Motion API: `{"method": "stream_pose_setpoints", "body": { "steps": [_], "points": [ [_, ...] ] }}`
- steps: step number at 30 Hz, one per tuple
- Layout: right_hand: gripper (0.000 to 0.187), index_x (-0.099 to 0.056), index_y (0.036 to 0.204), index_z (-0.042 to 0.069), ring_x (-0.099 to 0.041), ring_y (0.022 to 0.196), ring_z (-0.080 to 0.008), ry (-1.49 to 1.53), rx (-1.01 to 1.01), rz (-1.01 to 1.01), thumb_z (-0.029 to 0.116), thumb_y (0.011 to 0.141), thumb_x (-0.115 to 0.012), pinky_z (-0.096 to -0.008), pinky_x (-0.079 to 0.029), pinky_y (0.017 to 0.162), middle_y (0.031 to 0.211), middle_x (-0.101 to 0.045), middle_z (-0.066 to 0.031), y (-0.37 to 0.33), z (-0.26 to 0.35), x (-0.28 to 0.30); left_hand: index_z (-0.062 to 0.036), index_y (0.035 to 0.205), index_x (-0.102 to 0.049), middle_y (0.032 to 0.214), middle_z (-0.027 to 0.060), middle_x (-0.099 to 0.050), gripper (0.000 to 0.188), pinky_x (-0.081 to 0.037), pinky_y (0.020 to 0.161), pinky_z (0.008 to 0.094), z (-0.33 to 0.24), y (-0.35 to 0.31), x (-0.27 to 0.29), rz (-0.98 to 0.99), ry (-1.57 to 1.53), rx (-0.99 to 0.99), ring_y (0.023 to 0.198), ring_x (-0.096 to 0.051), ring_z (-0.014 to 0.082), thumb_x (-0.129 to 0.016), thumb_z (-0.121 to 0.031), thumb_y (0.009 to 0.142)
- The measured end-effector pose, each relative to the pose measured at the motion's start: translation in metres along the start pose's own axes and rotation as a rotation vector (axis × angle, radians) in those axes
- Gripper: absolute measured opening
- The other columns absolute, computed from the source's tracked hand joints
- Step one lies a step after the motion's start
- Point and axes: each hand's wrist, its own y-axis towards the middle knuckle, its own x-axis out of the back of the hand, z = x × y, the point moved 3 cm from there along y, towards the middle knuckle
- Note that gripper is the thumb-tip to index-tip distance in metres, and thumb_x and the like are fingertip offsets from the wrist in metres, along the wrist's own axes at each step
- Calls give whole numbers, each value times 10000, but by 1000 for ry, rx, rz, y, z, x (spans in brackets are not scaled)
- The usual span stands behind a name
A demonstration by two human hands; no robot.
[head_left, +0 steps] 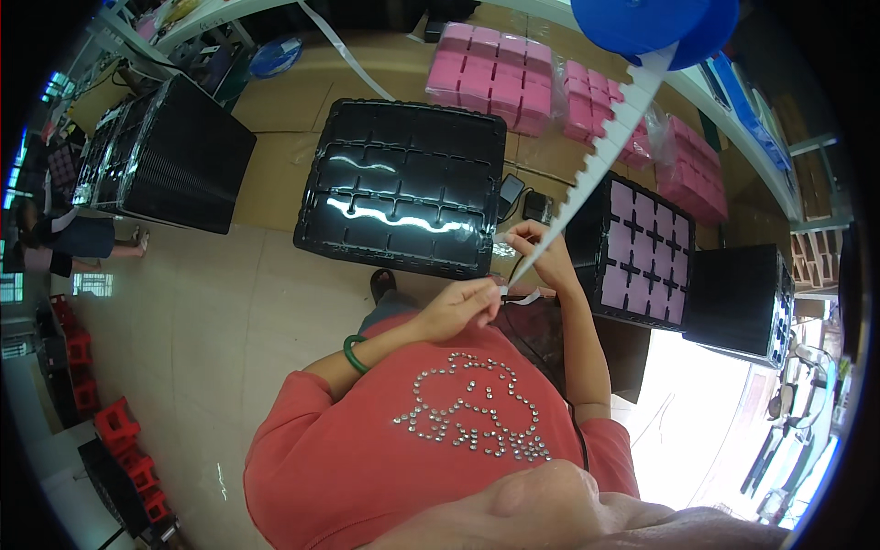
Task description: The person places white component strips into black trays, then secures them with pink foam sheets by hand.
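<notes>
A long white strip (610, 142) with one notched edge hangs from a blue reel (655, 27) at the upper right and slants down to my hands. My left hand (466, 304) is closed, its fingertips pinched at the strip's lower end. My right hand (545, 257) lies just behind the strip, thumb and forefinger pinched together. A small pale piece (501, 241) shows at those fingertips; its kind is unclear. Left of my hands sits a black plastic tray (399, 188) with a moulded grid and glossy film-like reflections on top.
Right of my hands, a black tray stack (649, 252) holds pink pieces; another black stack (733, 298) stands beyond. Pink foam blocks (495, 73) line the back. A tall black tray stack (174, 151) stands left. A phone-like device (511, 192) lies behind my hands. Red stools (119, 423) stand lower left.
</notes>
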Motion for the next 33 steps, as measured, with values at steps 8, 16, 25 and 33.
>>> {"method": "stream_pose_setpoints", "body": {
  "steps": [8, 16, 25, 33],
  "points": [
    [92, -665, 831, 27, -597, 747, -254, -819, 397, 27, 110, 812, -701, -358, -492, 673, 789, -616, -98, 43, 10, -66, -53, 827, -566, 697, -19, -546, 365, -379, 556, 226, -30, -19, 9, 389, 174, 6, 607, -490, 46, -436, -307, 1054],
    [66, -663, 790, 42, -604, 850, -295, -971, 254, 47, 103, 772, -682, -415, -505, 754, 816, -626, -106, 56, 21, -88, -53, 812, -565, 724, -14, -578, 383, -400, 565, 223, -37, -26, 45, 484, 53, 124, 601, -529, 42, -439, -320, 1056],
    [49, -654, 792, 28, -592, 842, -279, -1165, 386, 128, 65, 760, -662, -397, -509, 749, 815, -604, -99, 54, 22, -106, -51, 796, -559, 726, -16, -575, 395, -396, 559, 213, -42, -24, 62, 579, -30, 43, 594, -530, 34, -439, -320, 1059],
    [56, -652, 808, 28, -575, 826, -265, -1231, 560, 141, 72, 779, -669, -375, -506, 736, 801, -580, -87, 46, 24, -104, -46, 789, -565, 711, -19, -567, 394, -391, 566, 219, -47, -28, 65, 588, -30, 85, 602, -513, 37, -443, -307, 1058]
  ]
}}
